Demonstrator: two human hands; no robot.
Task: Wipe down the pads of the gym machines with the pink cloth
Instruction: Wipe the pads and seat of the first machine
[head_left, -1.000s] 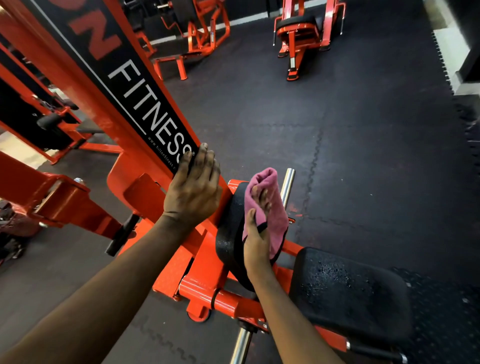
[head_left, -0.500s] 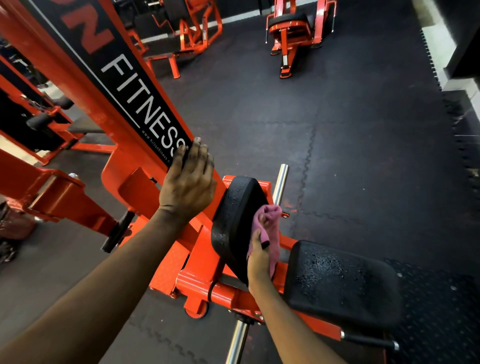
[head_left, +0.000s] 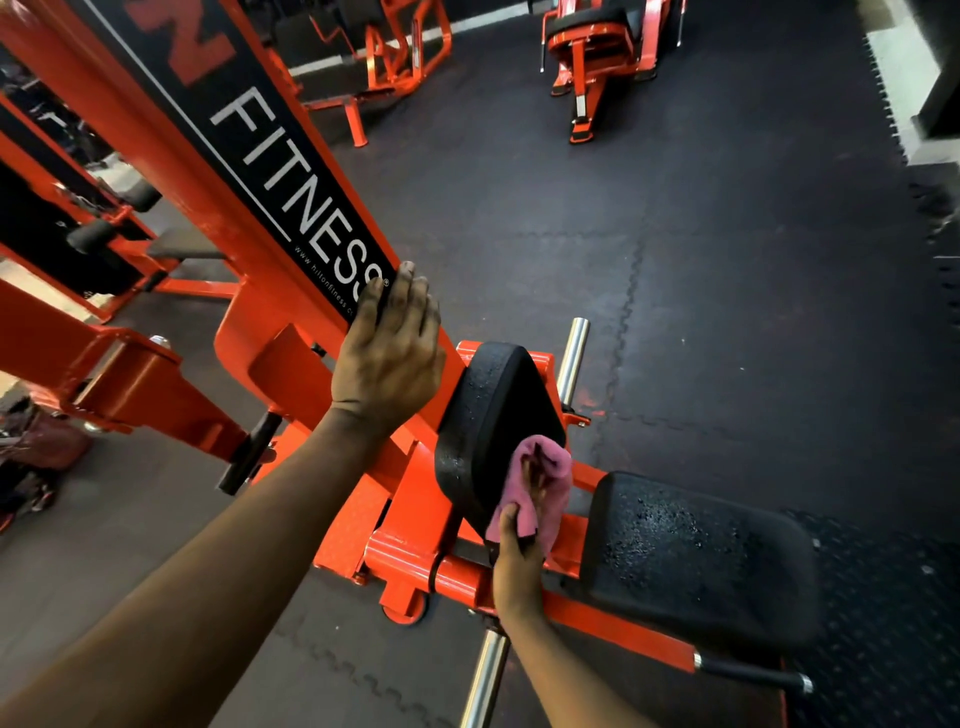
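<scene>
Covering the gym, dark rubber floor (head_left: 727, 312), two orange machines (head_left: 597, 41) at twelve o'clock, two black pads (head_left: 493, 410), right hand (head_left: 519, 561) gripping one pink cloth (head_left: 545, 467) against the upright one, left hand (head_left: 387, 353) flat on beam (head_left: 244, 338)

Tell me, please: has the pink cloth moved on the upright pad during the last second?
Yes. The pink cloth, gripped by the right hand, has slid down the upright pad, from its top edge to its lower part near the orange frame.
</scene>
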